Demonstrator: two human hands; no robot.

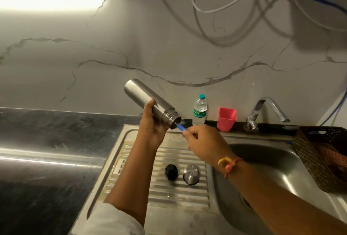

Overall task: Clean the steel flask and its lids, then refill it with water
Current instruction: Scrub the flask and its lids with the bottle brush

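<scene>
My left hand (pixel 151 127) grips the steel flask (pixel 148 98) above the drainboard, tilted with its open threaded mouth pointing down and to the right. My right hand (pixel 203 141) pinches a blue brush handle (pixel 180 127) whose far end goes into the flask's mouth; the brush head is hidden inside. On the ribbed steel drainboard (pixel 142 161) below lie a black inner lid (pixel 171 172) and a steel outer cap (pixel 191 174), side by side.
A steel sink basin (pixel 262 161) lies to the right, with a tap (pixel 266 111) behind it. A plastic water bottle (pixel 200 110) and a pink cup (pixel 226 119) stand on the back ledge. A brown woven basket (pixel 319 156) sits at the sink's right. Dark countertop (pixel 47 141) spreads left.
</scene>
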